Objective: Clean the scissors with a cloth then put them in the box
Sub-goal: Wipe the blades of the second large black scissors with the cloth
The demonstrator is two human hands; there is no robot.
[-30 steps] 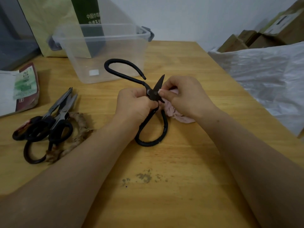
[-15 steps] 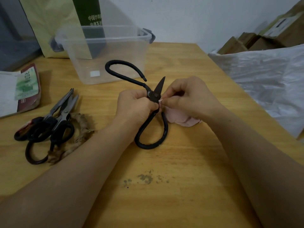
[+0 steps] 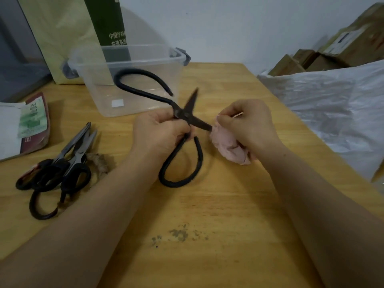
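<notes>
Black iron scissors [image 3: 182, 115] with big looped handles are spread wide open over the middle of the wooden table. My left hand [image 3: 158, 134] grips them just below the pivot. One blade points up and away. The other blade points right, and its tip meets a crumpled pink cloth [image 3: 226, 145]. My right hand [image 3: 249, 125] holds that cloth and pinches it at the blade tip. A clear plastic box [image 3: 128, 80] with grey latches stands open behind the scissors.
Several more scissors [image 3: 60, 169] with black handles lie in a pile at the left beside a scrap of twine. A packet and papers [image 3: 27, 125] lie at the far left, a paper bag [image 3: 62, 34] behind the box, white plastic sheeting [image 3: 332, 104] at the right.
My right hand has slid the cloth outward along the lower blade, from near the pivot to the tip, so that blade is now bare. My left hand kept its grip.
</notes>
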